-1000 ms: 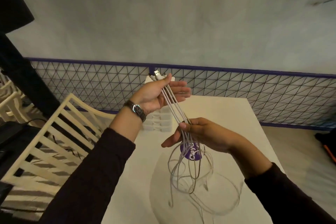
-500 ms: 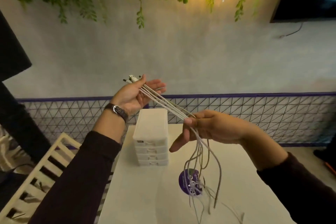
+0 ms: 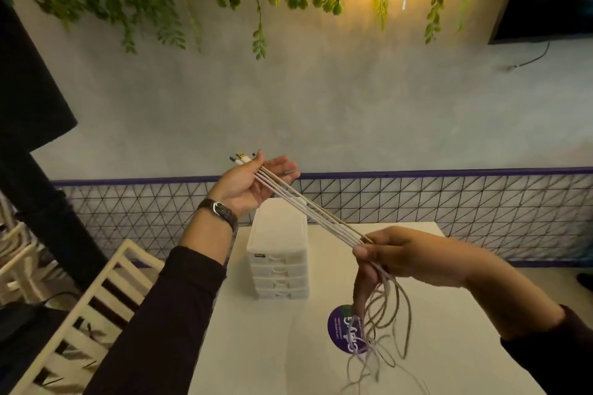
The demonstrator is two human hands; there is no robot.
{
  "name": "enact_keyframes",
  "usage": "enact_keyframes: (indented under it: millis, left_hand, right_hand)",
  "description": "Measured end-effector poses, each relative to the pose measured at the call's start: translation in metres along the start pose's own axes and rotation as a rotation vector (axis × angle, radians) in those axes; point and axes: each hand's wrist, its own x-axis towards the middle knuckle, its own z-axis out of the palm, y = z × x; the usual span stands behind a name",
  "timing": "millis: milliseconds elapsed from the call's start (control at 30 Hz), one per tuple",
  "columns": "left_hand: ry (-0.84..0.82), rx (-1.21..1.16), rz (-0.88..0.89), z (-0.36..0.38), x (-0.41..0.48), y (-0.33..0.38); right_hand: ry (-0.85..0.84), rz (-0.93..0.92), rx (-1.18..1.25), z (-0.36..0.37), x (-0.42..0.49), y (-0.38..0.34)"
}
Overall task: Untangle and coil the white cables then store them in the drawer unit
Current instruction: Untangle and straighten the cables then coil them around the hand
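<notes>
Several white cables (image 3: 308,208) run taut between my two hands above the table. My left hand (image 3: 248,183) is raised at centre left, its thumb pinning the plug ends against the palm, with the plugs sticking out past the thumb. Lower right, my right hand (image 3: 394,255) pinches the same bundle between thumb and fingers. Below that hand the cables hang in loose loops (image 3: 390,321), their ends trailing on the table. A white drawer unit (image 3: 278,263) with several shut drawers stands on the white table (image 3: 272,346), under the stretched cables.
A round purple sticker (image 3: 341,327) lies on the table beneath the hanging loops. A cream slatted chair (image 3: 96,292) stands left of the table. A wire-mesh fence with a purple rail (image 3: 449,202) runs behind. Green plants hang overhead.
The view has tilted up. Both hands have drawn apart: the left rose and went left, the right slid down the bundle, so the taut stretch is longer and the loops have lifted off the table.
</notes>
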Motion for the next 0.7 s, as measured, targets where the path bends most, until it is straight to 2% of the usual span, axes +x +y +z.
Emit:
enact_keyframes:
  millis: [100,133,233,300,400,500,600,700]
  left_hand:
    - [0.013,0.012,0.029,0.000,0.002,0.000]
    - [0.018,-0.008,0.035,-0.001,0.002,0.000]
    - [0.034,-0.024,0.072,-0.006,0.002,0.005]
    - [0.055,0.013,0.079,-0.007,0.003,0.008]
    - [0.059,-0.074,0.094,-0.011,0.008,0.010]
    - [0.096,-0.050,0.083,-0.013,0.010,0.008]
    - [0.165,-0.130,0.091,-0.018,0.012,0.006]
    - [0.240,-0.119,0.113,-0.030,0.013,0.010]
  right_hand:
    - [0.136,0.065,-0.241,-0.001,-0.003,0.011]
    - [0.122,0.043,-0.231,-0.002,-0.005,0.011]
    - [-0.007,-0.030,0.032,-0.002,-0.011,0.006]
    - [0.084,-0.017,-0.058,-0.001,-0.013,0.010]
    - [0.015,-0.079,0.089,-0.005,-0.007,0.011]
    - [0.083,-0.012,-0.059,-0.007,0.002,0.021]
    - [-0.023,-0.022,0.078,-0.007,0.005,0.029]
    - [-0.007,0.011,0.019,-0.011,0.003,0.034]
